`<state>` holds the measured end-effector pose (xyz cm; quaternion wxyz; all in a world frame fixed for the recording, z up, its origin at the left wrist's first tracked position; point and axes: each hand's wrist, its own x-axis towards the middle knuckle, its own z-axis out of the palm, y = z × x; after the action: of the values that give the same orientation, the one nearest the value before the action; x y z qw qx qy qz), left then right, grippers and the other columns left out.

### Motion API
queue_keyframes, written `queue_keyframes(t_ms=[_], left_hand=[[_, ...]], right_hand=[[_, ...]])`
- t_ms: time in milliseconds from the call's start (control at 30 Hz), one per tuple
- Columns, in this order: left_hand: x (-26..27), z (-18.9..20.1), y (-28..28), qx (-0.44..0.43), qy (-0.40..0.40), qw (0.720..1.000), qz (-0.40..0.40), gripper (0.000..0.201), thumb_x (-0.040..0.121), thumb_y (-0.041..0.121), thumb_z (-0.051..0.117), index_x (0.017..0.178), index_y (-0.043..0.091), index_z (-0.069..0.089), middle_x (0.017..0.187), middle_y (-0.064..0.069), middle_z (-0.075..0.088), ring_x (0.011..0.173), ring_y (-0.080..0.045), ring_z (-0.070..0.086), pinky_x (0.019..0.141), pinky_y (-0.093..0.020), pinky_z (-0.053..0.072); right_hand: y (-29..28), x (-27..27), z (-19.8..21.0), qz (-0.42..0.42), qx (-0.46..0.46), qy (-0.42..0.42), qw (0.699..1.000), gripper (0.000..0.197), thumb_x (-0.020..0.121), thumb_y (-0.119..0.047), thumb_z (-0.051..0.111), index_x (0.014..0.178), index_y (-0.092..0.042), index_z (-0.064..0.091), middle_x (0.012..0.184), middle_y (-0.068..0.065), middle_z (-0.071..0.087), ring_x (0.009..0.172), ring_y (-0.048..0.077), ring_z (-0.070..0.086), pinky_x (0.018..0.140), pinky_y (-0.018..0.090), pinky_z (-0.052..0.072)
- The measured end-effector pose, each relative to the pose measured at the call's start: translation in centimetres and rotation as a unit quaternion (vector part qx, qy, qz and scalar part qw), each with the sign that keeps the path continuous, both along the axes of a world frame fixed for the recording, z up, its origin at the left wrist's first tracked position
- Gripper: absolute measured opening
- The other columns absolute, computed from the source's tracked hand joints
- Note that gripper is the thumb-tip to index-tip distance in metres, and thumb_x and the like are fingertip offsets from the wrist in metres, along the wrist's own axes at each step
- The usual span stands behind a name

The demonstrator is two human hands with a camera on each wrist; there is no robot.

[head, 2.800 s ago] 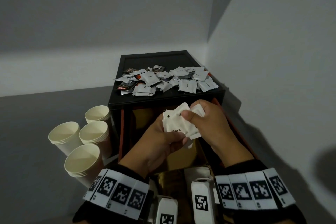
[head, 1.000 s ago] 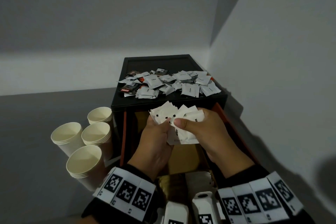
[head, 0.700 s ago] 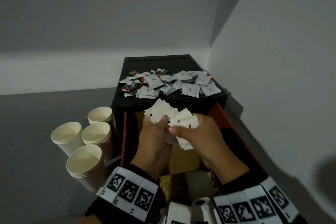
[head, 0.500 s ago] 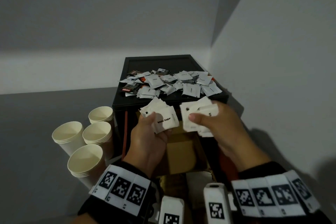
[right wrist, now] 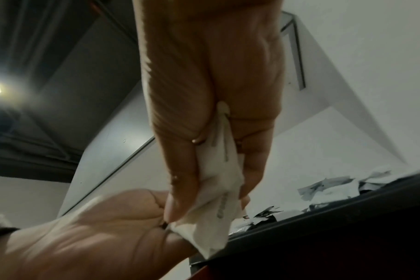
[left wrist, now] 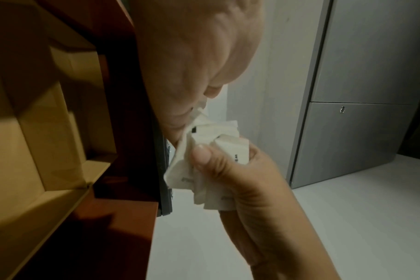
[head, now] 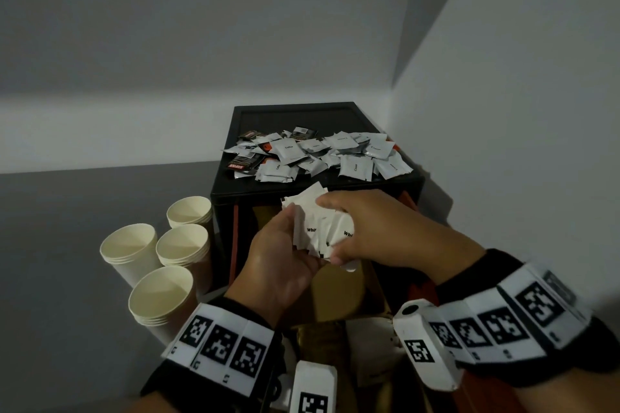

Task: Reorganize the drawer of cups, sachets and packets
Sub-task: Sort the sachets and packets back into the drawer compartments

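Both hands meet over the open drawer (head: 339,295) and hold one bundle of white sugar sachets (head: 318,228). My left hand (head: 285,255) cups the bundle from the left, thumb pressed on it (left wrist: 204,157). My right hand (head: 365,228) grips it from the right, fingers over the top edge; in the right wrist view its thumb and fingers pinch the sachets (right wrist: 216,189). A loose heap of white and dark sachets (head: 318,154) lies on the black cabinet top (head: 295,114) behind. The drawer shows brown cardboard dividers (left wrist: 48,132) under the hands.
Several stacks of cream paper cups (head: 161,265) stand on the grey surface left of the cabinet. A white wall (head: 503,127) runs close along the right side. Red-brown drawer sides (head: 236,245) flank the opening.
Half a second ago each hand held its own fan of sachets, apart. Now the hands have come together and the two lots are joined into one bundle.
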<state>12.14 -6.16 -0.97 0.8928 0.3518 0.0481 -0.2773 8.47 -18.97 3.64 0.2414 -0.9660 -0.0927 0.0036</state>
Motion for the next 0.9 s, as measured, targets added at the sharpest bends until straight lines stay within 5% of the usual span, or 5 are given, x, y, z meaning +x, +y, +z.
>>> queue_keyframes(t_ms=[133, 233, 467, 667, 900], left_hand=[[0.0, -0.3, 0.1, 0.017, 0.0, 1.0, 0.002, 0.037, 0.1, 0.025, 0.034, 0.112, 0.0, 0.059, 0.108, -0.019, 0.065, 0.089, -0.03, 0.063, 0.078, -0.042, 0.052], [0.0, -0.4, 0.1, 0.018, 0.005, 1.0, 0.003, 0.035, 0.099, 0.02, 0.033, 0.114, -0.001, 0.056, 0.104, -0.019, 0.064, 0.085, -0.029, 0.062, 0.067, -0.038, 0.056], [0.5, -0.6, 0.2, 0.003, 0.004, 1.0, -0.002, 0.034, 0.098, 0.025, 0.035, 0.111, 0.003, 0.056, 0.111, -0.02, 0.064, 0.099, -0.033, 0.062, 0.079, -0.04, 0.053], [1.0, -0.3, 1.0, -0.034, 0.003, 0.999, 0.004, 0.035, 0.099, 0.035, 0.036, 0.102, 0.01, 0.061, 0.087, -0.014, 0.072, 0.093, -0.032, 0.062, 0.064, -0.033, 0.057], [0.5, 0.1, 0.6, -0.007, 0.013, 1.0, -0.018, 0.037, 0.099, 0.034, 0.035, 0.109, 0.005, 0.057, 0.109, -0.023, 0.065, 0.096, -0.035, 0.063, 0.068, -0.038, 0.056]], right_hand=[[0.6, 0.3, -0.2, -0.006, -0.044, -0.009, 0.999, 0.068, 0.068, -0.021, 0.082, 0.126, -0.024, 0.047, 0.123, -0.005, 0.045, 0.108, 0.012, 0.049, 0.08, 0.02, 0.041], [0.6, 0.2, -0.5, -0.016, -0.054, -0.052, 0.997, 0.051, 0.068, -0.024, 0.082, 0.106, -0.021, 0.048, 0.111, -0.006, 0.037, 0.089, 0.01, 0.046, 0.062, 0.013, 0.034], [-0.9, -0.1, -0.3, -0.033, 0.071, -0.045, 0.996, 0.05, 0.065, -0.017, 0.083, 0.099, -0.03, 0.049, 0.087, -0.015, 0.055, 0.075, -0.001, 0.053, 0.053, 0.008, 0.04], [-4.8, -0.5, 0.6, -0.153, 0.312, -0.103, 0.932, 0.028, 0.063, -0.008, 0.083, 0.077, -0.024, 0.065, 0.061, -0.011, 0.068, 0.056, 0.001, 0.064, 0.053, 0.016, 0.049], [-2.6, -1.2, 0.6, -0.072, 0.226, -0.115, 0.965, 0.026, 0.064, -0.015, 0.084, 0.075, -0.027, 0.063, 0.055, -0.025, 0.062, 0.052, -0.012, 0.056, 0.049, 0.005, 0.039]])
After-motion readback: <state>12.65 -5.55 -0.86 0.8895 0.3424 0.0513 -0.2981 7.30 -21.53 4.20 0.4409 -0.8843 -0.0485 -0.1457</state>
